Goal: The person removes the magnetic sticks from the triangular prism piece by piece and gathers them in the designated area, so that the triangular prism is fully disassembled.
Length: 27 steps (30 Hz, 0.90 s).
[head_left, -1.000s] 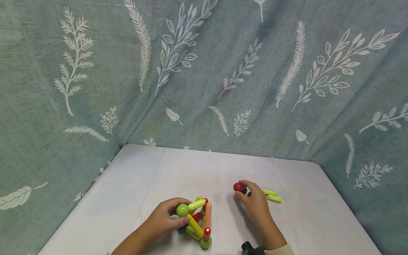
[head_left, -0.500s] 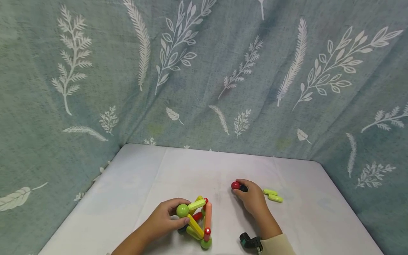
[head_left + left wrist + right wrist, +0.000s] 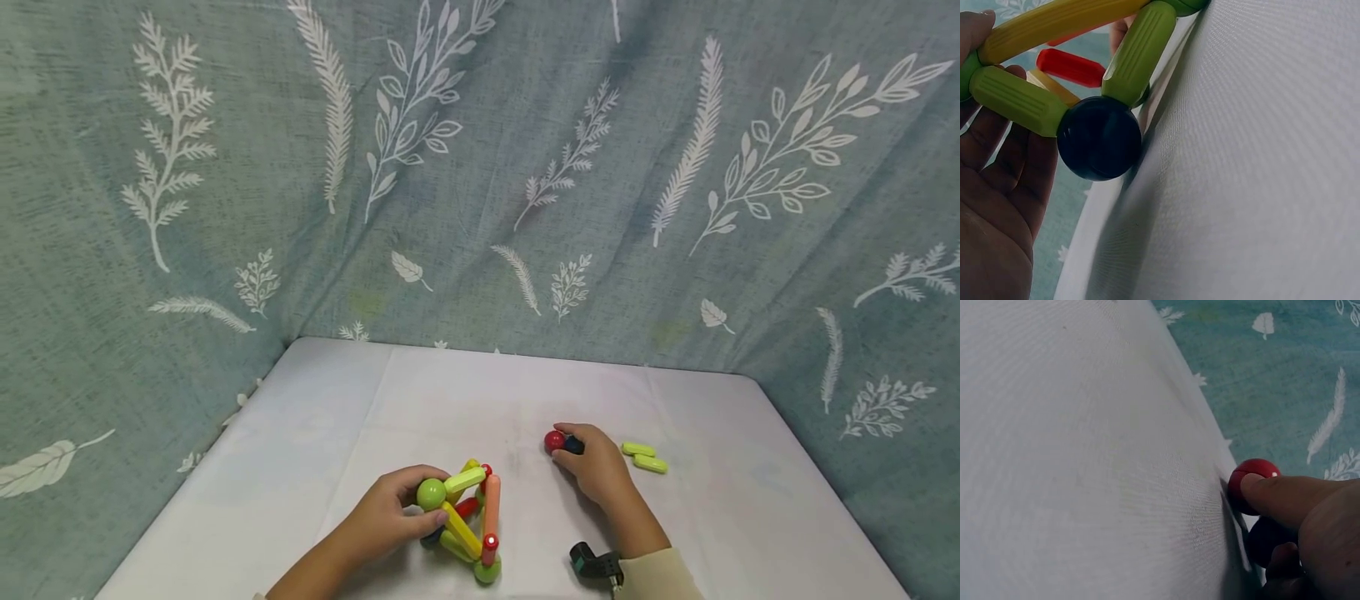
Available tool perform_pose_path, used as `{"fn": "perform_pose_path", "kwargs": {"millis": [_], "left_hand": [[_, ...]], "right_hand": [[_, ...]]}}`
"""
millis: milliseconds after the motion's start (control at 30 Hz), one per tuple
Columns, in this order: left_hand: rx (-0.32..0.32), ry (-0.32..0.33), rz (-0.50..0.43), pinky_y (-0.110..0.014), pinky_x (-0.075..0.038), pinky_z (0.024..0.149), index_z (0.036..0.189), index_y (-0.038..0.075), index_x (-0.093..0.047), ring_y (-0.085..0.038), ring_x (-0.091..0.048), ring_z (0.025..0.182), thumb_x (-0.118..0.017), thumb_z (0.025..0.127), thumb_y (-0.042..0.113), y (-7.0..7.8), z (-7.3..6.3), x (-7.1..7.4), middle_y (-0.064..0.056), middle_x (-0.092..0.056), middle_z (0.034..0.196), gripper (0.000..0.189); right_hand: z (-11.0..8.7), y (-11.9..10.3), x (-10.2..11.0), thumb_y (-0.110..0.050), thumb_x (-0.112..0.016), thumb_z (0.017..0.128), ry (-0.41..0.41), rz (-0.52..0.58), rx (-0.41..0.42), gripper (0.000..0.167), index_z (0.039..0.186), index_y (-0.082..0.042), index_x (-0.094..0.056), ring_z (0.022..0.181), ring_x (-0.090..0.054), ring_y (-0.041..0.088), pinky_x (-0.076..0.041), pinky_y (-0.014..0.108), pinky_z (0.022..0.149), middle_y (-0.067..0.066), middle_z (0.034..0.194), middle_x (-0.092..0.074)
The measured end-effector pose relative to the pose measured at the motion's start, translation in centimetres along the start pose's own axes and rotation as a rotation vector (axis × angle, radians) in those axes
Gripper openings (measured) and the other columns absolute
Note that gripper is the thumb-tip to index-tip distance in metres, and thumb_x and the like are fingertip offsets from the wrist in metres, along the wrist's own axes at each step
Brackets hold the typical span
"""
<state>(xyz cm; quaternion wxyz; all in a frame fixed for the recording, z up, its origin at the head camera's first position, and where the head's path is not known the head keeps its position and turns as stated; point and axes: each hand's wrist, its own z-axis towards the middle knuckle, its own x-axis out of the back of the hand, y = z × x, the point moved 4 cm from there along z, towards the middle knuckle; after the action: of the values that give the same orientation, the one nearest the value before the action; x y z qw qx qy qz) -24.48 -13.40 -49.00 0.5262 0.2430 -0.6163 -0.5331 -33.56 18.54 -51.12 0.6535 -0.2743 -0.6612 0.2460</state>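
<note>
My left hand holds a frame of coloured sticks and balls by its upper green ball, thumb in front and fingers behind. Among its parts are a yellow stick, an orange stick and a lower green ball. The left wrist view shows a dark blue ball joined to green sticks at a low corner, and a red stick behind. To the right, my right hand grips a red ball and a second dark blue ball between thumb and fingers, close over the table.
Two loose yellow-green sticks lie just right of my right hand. The white-covered table ends at a leaf-patterned green curtain behind and at the sides. A black wrist device sits by my right sleeve.
My right hand has shifted slightly left with the red and dark blue balls, then eased back a little toward me. My left hand keeps the stick-and-ball frame in place.
</note>
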Motion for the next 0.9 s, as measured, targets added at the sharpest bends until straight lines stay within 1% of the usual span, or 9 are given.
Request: {"fn": "perform_pose_path", "kwargs": {"millis": [133,233,300,367,467,500,600,700,900], "left_hand": [[0.008,-0.002,-0.007,-0.024,-0.055,0.094,0.124,0.019,-0.070,-0.014,-0.067,0.104,-0.081,0.093,0.029,-0.1,0.1,0.0,0.000,-0.071,0.119,0.035],[0.008,-0.007,-0.016,-0.025,-0.055,0.094,0.124,0.019,-0.070,-0.014,-0.067,0.104,-0.081,0.092,0.028,-0.2,0.1,-0.1,0.000,-0.071,0.118,0.034],[0.008,-0.007,-0.020,-0.025,-0.055,0.094,0.123,0.019,-0.070,-0.014,-0.067,0.103,-0.081,0.092,0.027,-0.2,0.1,-0.1,0.000,-0.071,0.118,0.034],[0.002,-0.007,-0.018,-0.025,-0.055,0.094,0.123,0.019,-0.070,-0.014,-0.067,0.103,-0.081,0.092,0.027,-0.2,0.0,-0.2,-0.001,-0.071,0.117,0.034],[-0.007,-0.007,-0.017,-0.025,-0.055,0.093,0.123,0.017,-0.070,-0.013,-0.066,0.102,-0.081,0.093,0.027,-0.1,0.0,-0.2,-0.003,-0.071,0.117,0.034],[-0.012,-0.008,-0.017,-0.025,-0.056,0.092,0.123,0.015,-0.070,-0.013,-0.066,0.102,-0.080,0.093,0.027,-0.1,0.0,-0.2,-0.004,-0.071,0.117,0.034],[-0.011,-0.008,-0.020,-0.024,-0.055,0.092,0.123,0.013,-0.070,-0.013,-0.066,0.102,-0.080,0.093,0.027,-0.1,0.0,-0.3,-0.006,-0.071,0.117,0.034],[-0.007,-0.001,-0.020,-0.024,-0.055,0.093,0.123,0.016,-0.070,-0.014,-0.066,0.102,-0.081,0.093,0.027,-0.2,-0.1,-0.2,-0.004,-0.071,0.117,0.033],[-0.030,0.004,-0.026,-0.026,-0.055,0.094,0.123,0.019,-0.071,-0.013,-0.067,0.103,-0.080,0.094,0.026,-0.2,0.0,0.0,-0.001,-0.072,0.118,0.031]], "right_hand": [[-0.2,-0.1,0.3,-0.028,-0.085,0.090,0.033,0.015,0.004,0.065,0.149,-0.027,-0.058,0.150,-0.042,0.039,-0.038,0.063,0.116,0.011,0.155,-0.053],[-0.8,-0.9,0.8,-0.031,-0.085,0.090,0.095,0.037,0.036,0.063,0.147,-0.025,-0.059,0.145,-0.047,0.036,-0.043,0.061,0.113,0.009,0.152,-0.056],[-1.4,-1.9,1.1,-0.029,-0.084,0.091,0.130,0.074,0.085,0.056,0.142,-0.021,-0.063,0.128,-0.060,0.032,-0.053,0.052,0.103,0.007,0.142,-0.061],[-2.1,-3.0,1.1,-0.026,-0.084,0.091,0.138,0.122,0.148,0.045,0.133,-0.020,-0.069,0.105,-0.064,0.026,-0.058,0.041,0.086,0.003,0.127,-0.068],[-3.5,-5.0,0.8,-0.023,-0.084,0.091,0.077,0.199,0.252,0.031,0.120,-0.020,-0.074,0.077,-0.056,0.018,-0.051,0.028,0.063,-0.003,0.105,-0.071],[-3.9,-5.7,0.7,-0.024,-0.083,0.091,0.049,0.211,0.285,0.027,0.117,-0.021,-0.075,0.074,-0.055,0.015,-0.049,0.025,0.060,-0.005,0.101,-0.071],[-5.3,-7.6,0.3,-0.027,-0.082,0.092,-0.030,0.229,0.362,0.023,0.114,-0.026,-0.075,0.069,-0.054,0.013,-0.049,0.024,0.057,-0.011,0.097,-0.070],[-6.3,-9.1,0.1,-0.031,-0.081,0.093,-0.094,0.231,0.419,0.025,0.116,-0.030,-0.073,0.067,-0.055,0.012,-0.051,0.026,0.056,-0.014,0.102,-0.071],[-7.4,-10.4,-0.8,-0.036,-0.082,0.092,-0.241,0.195,0.451,0.032,0.122,-0.032,-0.073,0.067,-0.055,0.011,-0.049,0.024,0.056,-0.017,0.110,-0.072]]}}
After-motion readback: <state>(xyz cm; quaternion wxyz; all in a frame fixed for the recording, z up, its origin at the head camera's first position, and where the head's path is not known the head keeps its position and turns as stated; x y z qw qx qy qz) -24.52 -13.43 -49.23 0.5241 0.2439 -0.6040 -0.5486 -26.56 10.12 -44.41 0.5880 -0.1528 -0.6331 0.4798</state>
